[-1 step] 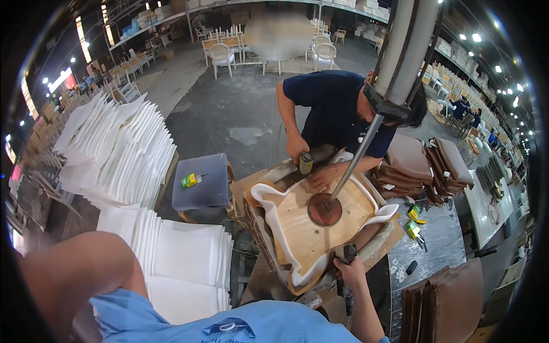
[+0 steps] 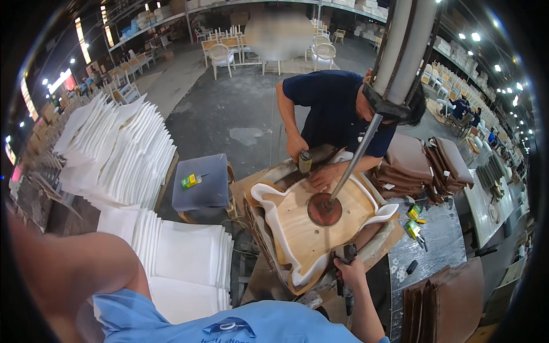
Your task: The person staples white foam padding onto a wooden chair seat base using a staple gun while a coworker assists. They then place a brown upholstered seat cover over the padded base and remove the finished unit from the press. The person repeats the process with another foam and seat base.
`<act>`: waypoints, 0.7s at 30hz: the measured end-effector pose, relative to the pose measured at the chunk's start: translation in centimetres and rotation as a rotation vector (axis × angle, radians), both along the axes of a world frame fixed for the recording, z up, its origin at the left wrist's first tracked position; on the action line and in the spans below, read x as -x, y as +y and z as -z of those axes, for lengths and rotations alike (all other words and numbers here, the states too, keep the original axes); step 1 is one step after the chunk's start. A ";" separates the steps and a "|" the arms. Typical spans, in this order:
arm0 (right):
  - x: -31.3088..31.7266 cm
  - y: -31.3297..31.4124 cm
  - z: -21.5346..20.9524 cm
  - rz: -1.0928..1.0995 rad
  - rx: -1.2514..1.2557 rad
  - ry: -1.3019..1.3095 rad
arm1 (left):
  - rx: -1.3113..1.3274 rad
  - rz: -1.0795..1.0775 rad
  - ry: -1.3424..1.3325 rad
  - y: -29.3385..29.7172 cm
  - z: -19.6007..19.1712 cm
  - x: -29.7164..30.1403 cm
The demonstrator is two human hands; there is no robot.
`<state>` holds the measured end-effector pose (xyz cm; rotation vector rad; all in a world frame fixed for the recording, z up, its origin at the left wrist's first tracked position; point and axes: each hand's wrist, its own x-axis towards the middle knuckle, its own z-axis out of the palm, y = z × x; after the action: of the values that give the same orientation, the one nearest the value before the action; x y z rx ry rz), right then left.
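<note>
My right hand (image 2: pixel 354 272) is closed round the grip of a dark staple gun (image 2: pixel 345 252), held at the near right edge of a chair seat panel. This bare plywood panel (image 2: pixel 297 226) has white foam (image 2: pixel 279 251) curling up round its rim and sits in a wooden frame. A round reddish press plate (image 2: pixel 324 209) on a metal rod bears down on its middle. My left arm (image 2: pixel 108 263) is bent at the left edge; its hand is out of view. Across the panel, a person in a dark shirt holds another staple gun (image 2: pixel 305 162) and rests the other hand on the wood.
White foam sheets (image 2: pixel 191 251) are stacked at left, beside a grey-topped stool (image 2: pixel 200 171) with a small yellow-green pack on it. At right, a metal-topped table (image 2: pixel 434 251) bears more packs; brown covers (image 2: pixel 452 303) are piled near and far. The press column (image 2: pixel 400 51) slants overhead.
My left arm has shifted slightly at the left edge. The other person's staple gun has tilted a little; my right hand stays in place.
</note>
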<state>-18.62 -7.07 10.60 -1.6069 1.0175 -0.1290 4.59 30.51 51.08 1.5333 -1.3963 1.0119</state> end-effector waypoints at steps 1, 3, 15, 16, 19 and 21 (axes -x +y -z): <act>0.2 0.0 -0.1 0.011 -0.004 -0.012 | 0.009 -0.002 0.007 0.0 0.3 -0.1; 0.0 0.5 0.0 0.027 -0.017 -0.039 | 0.016 -0.011 -0.001 0.3 0.2 -0.2; -0.8 -0.7 -1.9 -0.020 -0.066 0.016 | 0.012 0.100 0.062 -2.4 2.1 -2.4; -0.8 -0.7 -1.9 -0.016 -0.059 0.027 | 0.017 0.107 0.058 -2.5 1.9 -2.4; -0.8 -0.5 -1.7 0.000 -0.034 0.035 | 0.035 0.114 0.063 -2.3 2.2 -2.5; -0.3 -0.4 -1.4 0.022 -0.010 0.009 | 0.040 0.125 0.081 -2.6 2.6 -2.5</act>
<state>-18.37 -7.43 12.01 -1.5886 1.0414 -0.1312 7.08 27.87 48.52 1.4242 -1.3889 0.8866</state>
